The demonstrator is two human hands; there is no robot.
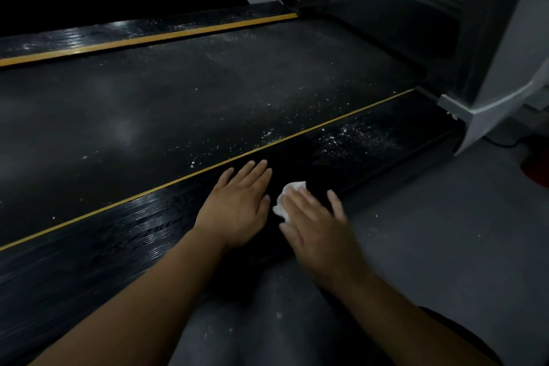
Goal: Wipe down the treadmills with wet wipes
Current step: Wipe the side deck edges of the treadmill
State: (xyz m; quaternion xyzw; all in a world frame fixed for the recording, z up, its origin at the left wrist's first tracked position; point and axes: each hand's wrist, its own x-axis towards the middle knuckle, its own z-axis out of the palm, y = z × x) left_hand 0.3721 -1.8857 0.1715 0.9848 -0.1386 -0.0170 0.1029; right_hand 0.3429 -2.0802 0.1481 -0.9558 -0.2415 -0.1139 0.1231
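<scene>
Head view: dim, grey floor (430, 246) right.
Side rail (89, 252): black, speckled far right.
Left hand (237, 208): released, flat on rail.
Right hand (318, 226): flat, pressing wipe (292, 187).

Crumpled white wet wipe (290, 195) lies on the glossy black treadmill side rail (89, 246), perhaps wet; belt (178, 104) speckled white

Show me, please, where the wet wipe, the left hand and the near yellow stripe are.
wet wipe (292, 189): head view, exposed white corner.
left hand (237, 211): head view, its back.
near yellow stripe (297, 134): head view, mid-length.
</scene>
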